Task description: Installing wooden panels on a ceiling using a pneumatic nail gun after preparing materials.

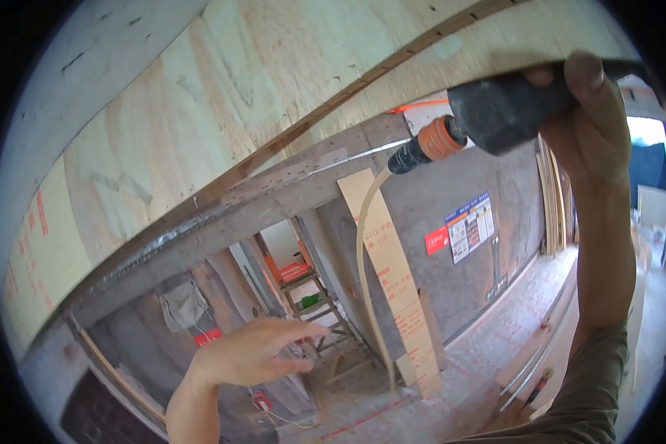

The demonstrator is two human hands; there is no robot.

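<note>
My right hand [596, 122] is raised at the upper right, wrapped round a black air nailer [507, 111] just under the plywood panel [222, 81] overhead. Part of the tool is cut off by my hand and the panel's edge. From its orange-and-black coupling [429, 143] a pale air hose [362, 259] hangs down to the floor. My left hand [251, 351] is held in mid-air at the lower middle, thumb and fingers apart, with nothing in it.
A long printed board [396, 288] leans against the grey wall [466, 296], where posters [470, 229] hang. Beyond my left hand is a wooden ladder [325, 311] in a doorway. Metal rods [529, 370] lie on the covered floor at right, and timber strips [551, 200] stand at the wall.
</note>
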